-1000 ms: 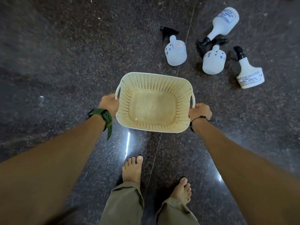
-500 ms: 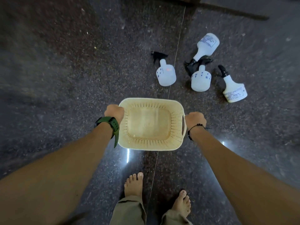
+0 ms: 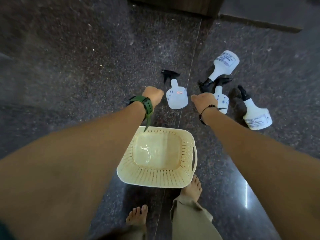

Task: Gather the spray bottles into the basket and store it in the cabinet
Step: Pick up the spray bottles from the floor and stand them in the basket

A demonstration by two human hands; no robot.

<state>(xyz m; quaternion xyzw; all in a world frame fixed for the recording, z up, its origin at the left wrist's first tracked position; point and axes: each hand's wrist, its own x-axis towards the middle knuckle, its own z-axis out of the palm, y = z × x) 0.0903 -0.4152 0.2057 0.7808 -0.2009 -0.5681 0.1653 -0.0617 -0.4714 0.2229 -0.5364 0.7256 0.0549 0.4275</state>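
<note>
Both hands reach out beyond the cream basket [image 3: 156, 177], which sits on the dark speckled floor [image 3: 72, 63] with nothing inside. The left hand [image 3: 153, 96], a green watch [image 3: 144, 104] at its wrist, is just left of a white spray bottle [image 3: 177, 97] and holds nothing; whether its fingers are curled cannot be told. The right hand [image 3: 204, 100], thumb out, overlaps a second dotted bottle [image 3: 221, 99]; contact cannot be judged. Beyond the basket to the right lie a labelled bottle [image 3: 223, 66] and another labelled bottle [image 3: 256, 115]. Bare feet stand beside the basket's near edge.
</note>
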